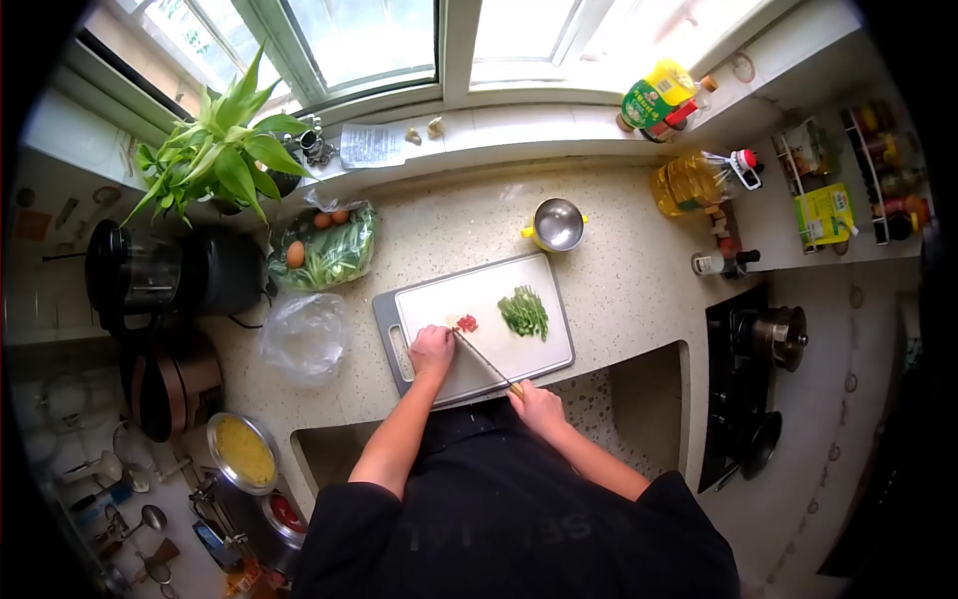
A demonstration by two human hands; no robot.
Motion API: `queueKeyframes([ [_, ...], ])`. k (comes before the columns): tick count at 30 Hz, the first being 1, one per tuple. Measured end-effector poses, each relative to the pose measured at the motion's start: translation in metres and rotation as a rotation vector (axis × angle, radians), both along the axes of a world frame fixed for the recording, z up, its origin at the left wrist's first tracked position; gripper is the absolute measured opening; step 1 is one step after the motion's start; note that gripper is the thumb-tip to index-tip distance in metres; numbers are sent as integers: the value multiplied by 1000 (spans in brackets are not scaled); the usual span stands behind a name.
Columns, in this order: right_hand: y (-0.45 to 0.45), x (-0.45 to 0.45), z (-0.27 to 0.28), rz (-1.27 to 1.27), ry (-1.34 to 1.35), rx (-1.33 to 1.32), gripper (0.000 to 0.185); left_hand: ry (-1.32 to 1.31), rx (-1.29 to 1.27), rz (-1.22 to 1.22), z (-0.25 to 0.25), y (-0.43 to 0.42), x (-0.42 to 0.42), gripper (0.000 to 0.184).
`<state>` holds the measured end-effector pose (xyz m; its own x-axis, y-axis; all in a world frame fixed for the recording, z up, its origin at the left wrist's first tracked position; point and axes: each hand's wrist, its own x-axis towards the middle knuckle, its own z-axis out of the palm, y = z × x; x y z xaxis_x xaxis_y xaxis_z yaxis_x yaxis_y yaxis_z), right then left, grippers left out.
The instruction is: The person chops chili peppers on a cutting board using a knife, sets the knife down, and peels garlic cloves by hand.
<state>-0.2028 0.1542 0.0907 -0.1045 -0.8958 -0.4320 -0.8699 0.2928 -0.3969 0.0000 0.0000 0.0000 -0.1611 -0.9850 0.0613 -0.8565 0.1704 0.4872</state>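
My right hand [540, 408] is wrapped round the wooden handle of a knife [483, 357]. Its blade runs up and to the left across the cutting board [479, 290], which is white with a grey rim. My left hand [432, 351] rests on the board at the blade's tip, fingers curled and pressed down; whatever lies under them is hidden. Just past those fingertips are a small pale piece [452, 321] and a little pile of chopped red bits [467, 323]. A heap of cut green pieces [524, 312] lies on the board's right half.
Behind the board stands a yellow-handled metal cup [558, 225]. Left of it are a bag of greens [334, 250] with eggs on top and a crumpled clear plastic bag [304, 337]. An oil bottle [689, 182] stands back right; a stove [738, 379] is at right.
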Motion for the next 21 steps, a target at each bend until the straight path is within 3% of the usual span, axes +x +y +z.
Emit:
queueKeyframes([
  [21, -2, 4, -2, -9, 29, 47, 39, -66, 17, -17, 6, 6, -4, 10],
])
